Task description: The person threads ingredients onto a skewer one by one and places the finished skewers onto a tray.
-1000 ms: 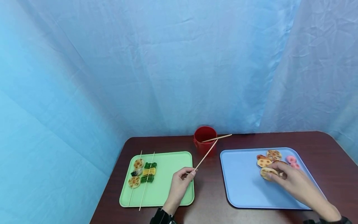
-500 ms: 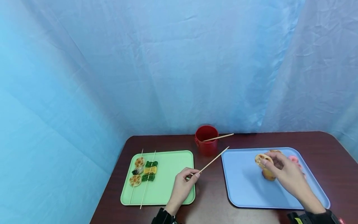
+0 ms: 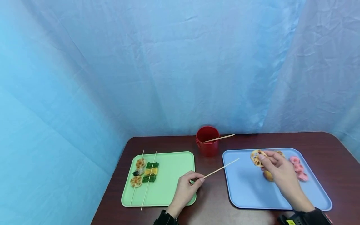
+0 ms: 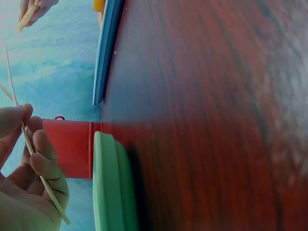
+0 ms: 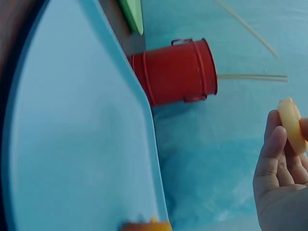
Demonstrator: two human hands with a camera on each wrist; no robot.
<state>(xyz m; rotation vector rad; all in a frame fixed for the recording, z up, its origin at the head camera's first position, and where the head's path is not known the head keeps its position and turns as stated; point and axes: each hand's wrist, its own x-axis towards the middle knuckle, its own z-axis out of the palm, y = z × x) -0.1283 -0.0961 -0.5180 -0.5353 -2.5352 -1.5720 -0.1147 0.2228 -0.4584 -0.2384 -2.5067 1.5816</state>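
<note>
the right hand (image 3: pixel 278 172) pinches a lotus root slice (image 3: pixel 257 157) between thumb and fingertips, holding it raised above the blue tray (image 3: pixel 244 190); in the right wrist view the slice sits edge-on at the tips of the curled fingers (image 5: pixel 274 159). the left hand (image 3: pixel 185 190) pinches a bare bamboo skewer (image 3: pixel 222 168) near its blunt end, and the stick runs from those fingers up and toward the slice, its tip just short of it. under the right hand's palm an orange piece (image 3: pixel 267 176) lies on the blue tray, and beyond its knuckles lie three pink rings (image 3: pixel 298 168). beside the left hand the green tray (image 3: pixel 171 175) carries two loaded skewers (image 3: pixel 144 172). between the two hands, farther back, a red cup (image 3: pixel 207 144) holds one more skewer (image 3: pixel 220 137).
</note>
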